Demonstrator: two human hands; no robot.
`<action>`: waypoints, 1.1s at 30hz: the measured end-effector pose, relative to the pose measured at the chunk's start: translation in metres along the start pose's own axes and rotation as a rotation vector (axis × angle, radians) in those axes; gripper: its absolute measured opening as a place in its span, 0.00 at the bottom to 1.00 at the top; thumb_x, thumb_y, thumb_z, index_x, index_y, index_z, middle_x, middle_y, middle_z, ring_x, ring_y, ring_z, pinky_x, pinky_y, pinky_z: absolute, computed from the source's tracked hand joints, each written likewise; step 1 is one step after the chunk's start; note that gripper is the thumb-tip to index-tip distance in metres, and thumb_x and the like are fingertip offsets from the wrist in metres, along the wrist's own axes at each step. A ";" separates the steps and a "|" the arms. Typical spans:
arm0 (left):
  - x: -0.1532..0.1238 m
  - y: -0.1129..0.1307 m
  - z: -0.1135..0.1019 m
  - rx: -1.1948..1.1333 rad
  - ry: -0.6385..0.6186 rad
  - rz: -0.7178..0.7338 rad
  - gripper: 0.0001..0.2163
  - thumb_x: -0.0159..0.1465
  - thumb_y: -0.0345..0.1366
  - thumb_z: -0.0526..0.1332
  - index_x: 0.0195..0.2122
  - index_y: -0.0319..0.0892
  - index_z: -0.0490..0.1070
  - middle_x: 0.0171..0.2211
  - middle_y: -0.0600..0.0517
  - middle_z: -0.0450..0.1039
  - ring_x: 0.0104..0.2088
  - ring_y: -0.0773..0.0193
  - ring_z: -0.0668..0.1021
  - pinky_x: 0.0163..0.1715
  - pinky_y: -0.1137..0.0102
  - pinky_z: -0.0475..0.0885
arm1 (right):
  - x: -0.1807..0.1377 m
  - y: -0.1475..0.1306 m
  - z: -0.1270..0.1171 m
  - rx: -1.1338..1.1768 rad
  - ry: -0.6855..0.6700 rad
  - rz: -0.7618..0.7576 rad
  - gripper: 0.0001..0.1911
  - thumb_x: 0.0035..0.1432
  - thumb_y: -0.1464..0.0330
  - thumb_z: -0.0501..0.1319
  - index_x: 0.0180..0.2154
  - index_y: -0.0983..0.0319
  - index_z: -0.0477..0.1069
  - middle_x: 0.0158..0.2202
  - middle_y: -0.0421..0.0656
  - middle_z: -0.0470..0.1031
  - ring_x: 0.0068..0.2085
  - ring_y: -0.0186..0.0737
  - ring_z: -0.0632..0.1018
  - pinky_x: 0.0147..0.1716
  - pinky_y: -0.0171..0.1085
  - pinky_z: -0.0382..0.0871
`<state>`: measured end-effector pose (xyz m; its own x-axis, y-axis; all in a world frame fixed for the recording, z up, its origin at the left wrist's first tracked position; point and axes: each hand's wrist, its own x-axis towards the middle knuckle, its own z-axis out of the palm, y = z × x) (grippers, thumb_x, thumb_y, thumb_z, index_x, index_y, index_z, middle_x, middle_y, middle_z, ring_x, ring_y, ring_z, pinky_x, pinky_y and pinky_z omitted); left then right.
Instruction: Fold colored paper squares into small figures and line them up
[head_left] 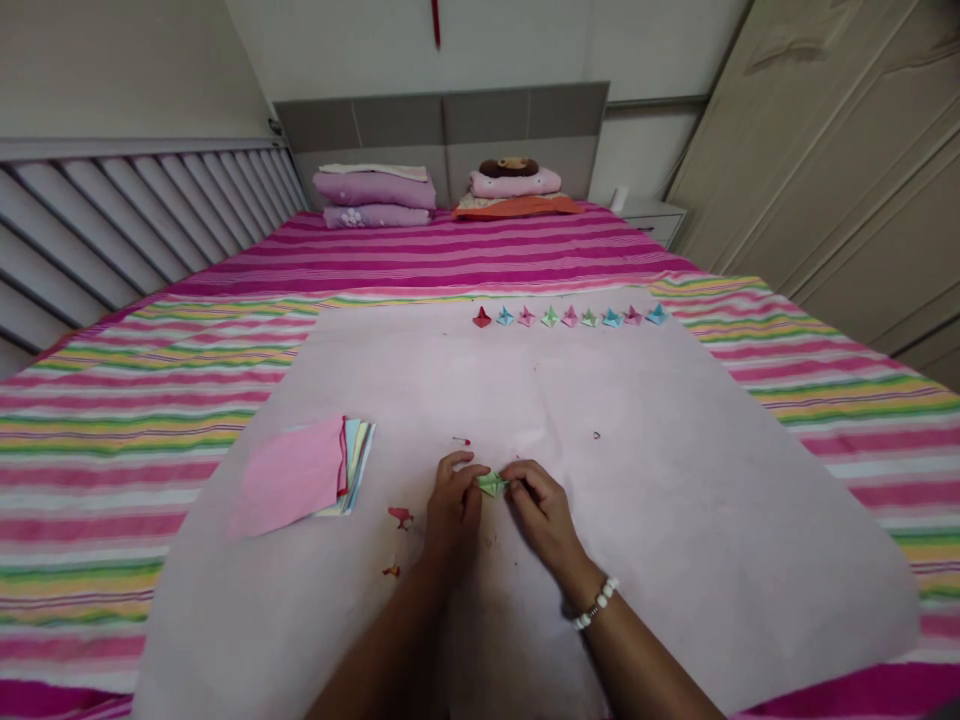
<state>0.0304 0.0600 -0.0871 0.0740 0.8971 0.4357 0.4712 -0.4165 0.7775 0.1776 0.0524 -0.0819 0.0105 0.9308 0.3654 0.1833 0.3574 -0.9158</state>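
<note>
A home bedroom: a bed [150, 400] with a striped pink, yellow and green cover fills the room, folded blankets [373, 190] lie stacked against the grey headboard [442, 120], and a tall wardrobe [832, 150] stands alongside.

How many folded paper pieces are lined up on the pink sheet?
9, side by side near the pink sheet's far edge, from a red one at left to a blue one at right. A green piece between left hand and right hand is extra.
</note>
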 end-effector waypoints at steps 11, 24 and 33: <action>-0.001 0.004 0.001 -0.012 0.066 -0.051 0.09 0.58 0.23 0.54 0.34 0.40 0.70 0.46 0.47 0.63 0.25 0.74 0.70 0.24 0.75 0.68 | 0.000 0.001 0.000 -0.001 -0.005 0.002 0.09 0.58 0.75 0.53 0.34 0.59 0.70 0.33 0.42 0.70 0.35 0.40 0.72 0.35 0.37 0.65; -0.001 0.004 0.004 0.003 0.101 -0.025 0.03 0.58 0.28 0.60 0.30 0.41 0.73 0.45 0.48 0.66 0.23 0.75 0.69 0.23 0.75 0.72 | 0.001 -0.002 0.000 -0.011 0.000 -0.018 0.09 0.57 0.75 0.53 0.33 0.59 0.71 0.32 0.43 0.72 0.35 0.41 0.73 0.35 0.38 0.67; -0.004 0.013 0.002 0.261 0.077 -0.020 0.06 0.58 0.28 0.61 0.32 0.43 0.76 0.44 0.50 0.70 0.24 0.74 0.73 0.27 0.74 0.72 | 0.000 -0.001 -0.001 -0.014 -0.006 -0.021 0.09 0.58 0.74 0.53 0.33 0.59 0.71 0.33 0.43 0.72 0.35 0.41 0.73 0.36 0.38 0.67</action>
<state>0.0379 0.0511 -0.0799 0.0003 0.8869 0.4619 0.6834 -0.3374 0.6474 0.1781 0.0524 -0.0811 0.0010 0.9237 0.3832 0.1970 0.3755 -0.9056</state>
